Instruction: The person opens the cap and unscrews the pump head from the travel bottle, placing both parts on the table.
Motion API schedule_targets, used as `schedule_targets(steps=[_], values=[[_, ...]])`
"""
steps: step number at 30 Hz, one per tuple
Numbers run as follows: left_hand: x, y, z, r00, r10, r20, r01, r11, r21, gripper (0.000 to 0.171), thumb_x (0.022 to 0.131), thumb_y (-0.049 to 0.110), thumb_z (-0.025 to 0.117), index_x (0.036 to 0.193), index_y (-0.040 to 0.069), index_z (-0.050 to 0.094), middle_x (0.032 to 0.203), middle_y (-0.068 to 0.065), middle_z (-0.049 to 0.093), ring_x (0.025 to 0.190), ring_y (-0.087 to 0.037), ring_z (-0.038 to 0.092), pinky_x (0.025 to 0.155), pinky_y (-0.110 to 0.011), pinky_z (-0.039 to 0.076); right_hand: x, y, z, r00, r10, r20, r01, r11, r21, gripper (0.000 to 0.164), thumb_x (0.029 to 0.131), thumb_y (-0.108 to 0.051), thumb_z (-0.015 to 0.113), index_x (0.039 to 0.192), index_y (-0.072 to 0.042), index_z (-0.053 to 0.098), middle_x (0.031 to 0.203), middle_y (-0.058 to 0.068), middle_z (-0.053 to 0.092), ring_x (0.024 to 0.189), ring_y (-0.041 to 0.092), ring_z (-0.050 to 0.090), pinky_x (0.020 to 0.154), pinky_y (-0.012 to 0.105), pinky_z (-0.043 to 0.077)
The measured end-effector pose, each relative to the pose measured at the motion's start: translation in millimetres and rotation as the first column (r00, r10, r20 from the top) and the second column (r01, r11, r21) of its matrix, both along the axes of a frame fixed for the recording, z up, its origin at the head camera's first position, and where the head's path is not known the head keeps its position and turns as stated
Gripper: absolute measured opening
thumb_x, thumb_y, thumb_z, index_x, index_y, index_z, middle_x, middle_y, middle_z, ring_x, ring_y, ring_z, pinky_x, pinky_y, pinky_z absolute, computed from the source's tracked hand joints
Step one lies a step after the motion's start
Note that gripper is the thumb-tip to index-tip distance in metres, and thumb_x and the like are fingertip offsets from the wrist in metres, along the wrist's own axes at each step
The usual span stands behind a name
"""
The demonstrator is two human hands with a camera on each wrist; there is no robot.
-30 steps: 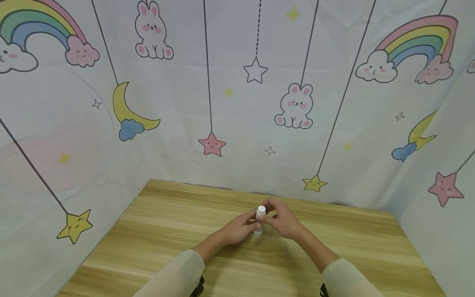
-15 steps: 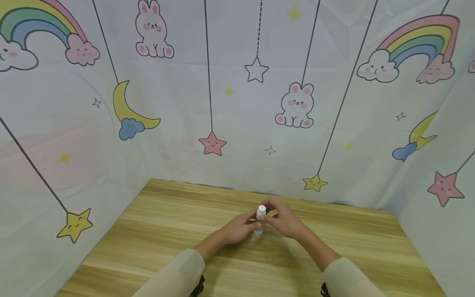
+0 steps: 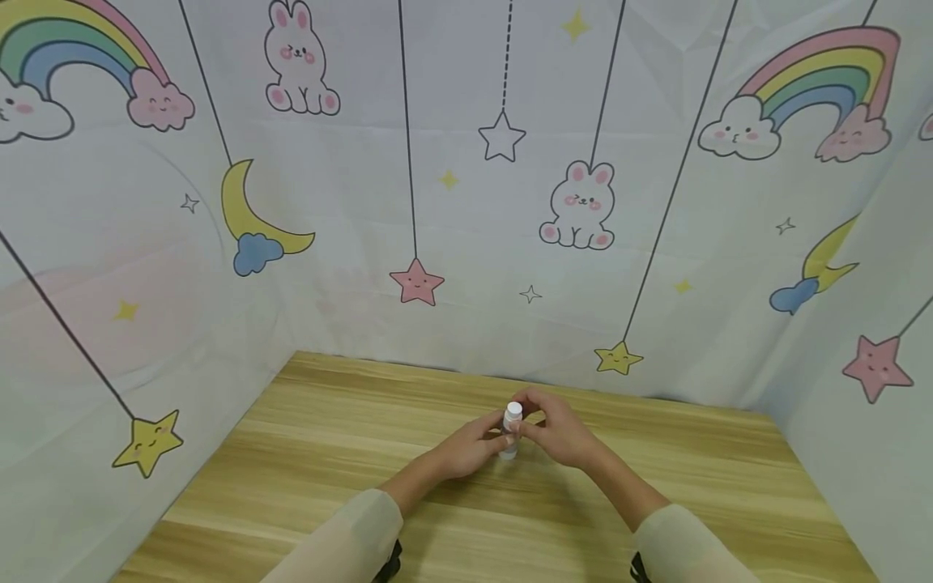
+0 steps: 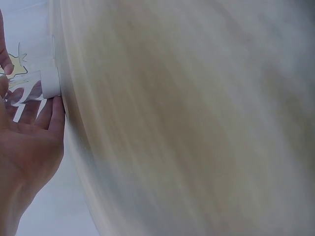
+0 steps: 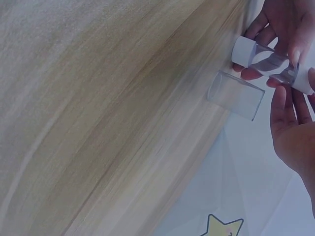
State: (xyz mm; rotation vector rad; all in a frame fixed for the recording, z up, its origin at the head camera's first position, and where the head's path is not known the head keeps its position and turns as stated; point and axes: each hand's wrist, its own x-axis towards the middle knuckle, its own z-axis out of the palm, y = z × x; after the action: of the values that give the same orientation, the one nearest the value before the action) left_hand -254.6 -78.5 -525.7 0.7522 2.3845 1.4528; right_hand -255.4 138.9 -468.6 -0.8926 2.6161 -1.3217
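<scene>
A small hourglass (image 3: 513, 412) with white ends and a narrow-waisted clear body (image 5: 269, 64) stands upright on the wooden table (image 3: 328, 478), between both hands. My left hand (image 3: 465, 450) holds its lower part, with fingers (image 4: 57, 115) reaching round close to the white base. From the other side, my right hand (image 3: 560, 431) grips it nearer the top, thumb in front and fingers behind. Fingers cover part of the body in every view. A clear open cylinder (image 5: 238, 96) stands upright close beside the hourglass in the right wrist view; in the head view I cannot make it out.
White cloth walls (image 3: 350, 202) printed with rainbows, rabbits, moons and stars enclose the table at the back and both sides. The table's back edge (image 3: 408, 366) lies a short way behind the hands.
</scene>
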Motion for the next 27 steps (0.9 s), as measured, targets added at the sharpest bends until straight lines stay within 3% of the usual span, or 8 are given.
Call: schedule_targets(steps=[7, 16, 27], values=[[-0.3, 0.2, 0.8, 1.0, -0.005, -0.004, 0.005, 1.0, 0.002, 0.054, 0.114, 0.041, 0.05, 0.164, 0.026, 0.04, 0.16, 0.0, 0.049, 0.144, -0.026, 0.051, 0.117, -0.052, 0.043, -0.6, 0.8, -0.1, 1.0, 0.014, 0.003, -0.014, 1.0, -0.01, 0.018, 0.105, -0.008, 0.068, 0.122, -0.01, 0.066, 0.115, 0.003, 0.07, 0.112, 0.026, 0.063, 0.086, 0.042, 0.056], [-1.0, 0.9, -0.3, 1.0, 0.0, -0.002, 0.0, 1.0, 0.011, 0.055, 0.113, 0.04, 0.05, 0.163, 0.018, 0.042, 0.155, -0.001, 0.054, 0.144, -0.025, 0.05, 0.118, -0.051, 0.043, -1.3, 0.4, -0.4, 0.999, 0.023, -0.024, -0.023, 1.0, 0.007, 0.019, 0.105, -0.006, 0.067, 0.123, -0.011, 0.066, 0.114, 0.002, 0.07, 0.112, 0.025, 0.064, 0.084, 0.042, 0.057], [-2.3, -1.1, -1.3, 1.0, -0.027, -0.011, 0.027, 1.0, 0.015, 0.05, 0.114, 0.041, 0.048, 0.162, 0.028, 0.043, 0.162, 0.0, 0.047, 0.145, -0.025, 0.049, 0.117, -0.051, 0.043, 1.3, -1.4, -1.3, 0.998, 0.013, -0.066, -0.01, 0.999, 0.037, 0.019, 0.106, -0.013, 0.068, 0.124, -0.012, 0.066, 0.115, -0.001, 0.071, 0.111, 0.024, 0.065, 0.082, 0.039, 0.058]])
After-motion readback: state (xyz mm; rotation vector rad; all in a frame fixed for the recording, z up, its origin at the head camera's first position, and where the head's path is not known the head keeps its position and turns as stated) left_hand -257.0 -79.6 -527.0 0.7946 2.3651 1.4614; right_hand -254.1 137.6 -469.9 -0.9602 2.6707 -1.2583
